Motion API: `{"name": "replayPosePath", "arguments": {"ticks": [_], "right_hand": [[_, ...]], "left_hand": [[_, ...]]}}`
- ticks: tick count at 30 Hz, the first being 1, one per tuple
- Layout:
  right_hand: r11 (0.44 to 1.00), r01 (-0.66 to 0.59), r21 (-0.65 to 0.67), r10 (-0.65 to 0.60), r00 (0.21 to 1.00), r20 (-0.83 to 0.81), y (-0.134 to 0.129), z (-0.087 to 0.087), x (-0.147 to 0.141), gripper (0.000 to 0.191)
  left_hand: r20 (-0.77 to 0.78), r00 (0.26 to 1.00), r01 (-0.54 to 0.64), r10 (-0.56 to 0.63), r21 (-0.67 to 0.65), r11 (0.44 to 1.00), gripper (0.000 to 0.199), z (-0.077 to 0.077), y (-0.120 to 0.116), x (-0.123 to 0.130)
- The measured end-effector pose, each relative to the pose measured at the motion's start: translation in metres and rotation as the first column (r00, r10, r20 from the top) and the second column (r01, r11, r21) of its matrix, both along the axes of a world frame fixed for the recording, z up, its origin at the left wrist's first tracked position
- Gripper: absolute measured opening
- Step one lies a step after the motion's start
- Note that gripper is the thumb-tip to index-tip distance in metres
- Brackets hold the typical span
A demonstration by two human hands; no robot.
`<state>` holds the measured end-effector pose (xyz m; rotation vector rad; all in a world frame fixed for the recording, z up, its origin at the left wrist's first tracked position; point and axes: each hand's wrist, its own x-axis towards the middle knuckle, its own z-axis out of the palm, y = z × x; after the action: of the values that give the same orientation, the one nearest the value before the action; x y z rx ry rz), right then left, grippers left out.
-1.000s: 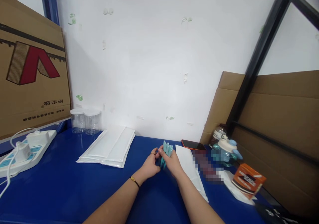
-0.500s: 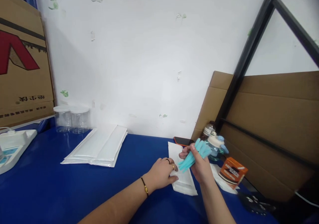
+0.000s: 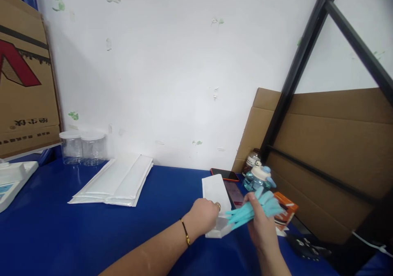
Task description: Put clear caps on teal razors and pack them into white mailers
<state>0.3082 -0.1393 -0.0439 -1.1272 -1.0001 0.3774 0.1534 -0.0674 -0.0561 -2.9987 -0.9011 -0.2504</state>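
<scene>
In the head view a narrow white paper pouch (image 3: 215, 192) lies on the blue table at right of centre. Its near end is lifted and looks open, showing a greyish inside. My left hand (image 3: 204, 216), with a ring and a dark bracelet, is closed on the left edge of that end; its fingertips are partly hidden. My right hand (image 3: 262, 227) grips a bundle of thin teal strips (image 3: 245, 214). The strips fan out leftward, their narrow tips at the pouch's open end; whether they are inside cannot be told. Their wider ends stick up right of my thumb.
A stack of white padded envelopes (image 3: 115, 182) lies left of centre, with two clear lidded jars (image 3: 93, 149) behind. Right of the pouch are a phone (image 3: 225, 174), a bluish bottle (image 3: 258, 180), a brown bottle (image 3: 251, 161), an orange box (image 3: 285, 210) and a black item (image 3: 307, 247).
My left hand has gone from resting on the pouch to gripping its near end, which is now raised. The teal strips have swung flatter and moved right with my right hand.
</scene>
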Motion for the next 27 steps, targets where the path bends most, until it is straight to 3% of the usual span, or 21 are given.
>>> {"name": "replayPosePath", "arguments": {"ticks": [3, 5, 7, 11, 15, 21, 27], "right_hand": [[0.999, -0.047, 0.022, 0.051, 0.962, -0.268, -0.005, 0.013, -0.011, 0.024], [0.997, -0.081, -0.006, 0.073, 0.930, -0.360, -0.005, 0.014, -0.020, 0.025], [0.995, -0.092, -0.046, 0.063, 0.900, -0.431, -0.002, 0.009, -0.026, 0.027], [0.995, -0.013, -0.097, -0.039, 0.856, -0.516, 0.010, -0.013, -0.029, 0.030], [0.992, 0.058, -0.116, -0.108, 0.865, -0.490, 0.013, -0.026, -0.032, 0.030], [0.989, 0.120, -0.084, -0.139, 0.950, -0.280, -0.001, -0.019, -0.052, 0.029], [0.984, 0.161, -0.074, -0.172, 0.967, -0.189, -0.008, -0.015, -0.051, 0.027]], "left_hand": [[0.036, 0.981, -0.187, 0.192, -0.114, 0.976, 0.057, 0.008, -0.013, -0.005], [0.079, 0.955, -0.263, 0.286, -0.219, 0.940, 0.067, 0.010, -0.019, -0.011], [0.173, 0.934, -0.240, 0.313, -0.347, 0.907, 0.072, 0.011, -0.023, -0.018], [0.383, 0.861, -0.077, 0.336, -0.554, 0.829, 0.081, 0.011, -0.031, -0.032], [0.451, 0.814, -0.037, 0.367, -0.589, 0.807, 0.081, 0.005, -0.038, -0.034], [0.521, 0.745, -0.019, 0.417, -0.607, 0.794, 0.076, -0.008, -0.043, -0.021], [0.590, 0.707, -0.027, 0.390, -0.528, 0.849, 0.075, -0.009, -0.047, -0.024]]}}
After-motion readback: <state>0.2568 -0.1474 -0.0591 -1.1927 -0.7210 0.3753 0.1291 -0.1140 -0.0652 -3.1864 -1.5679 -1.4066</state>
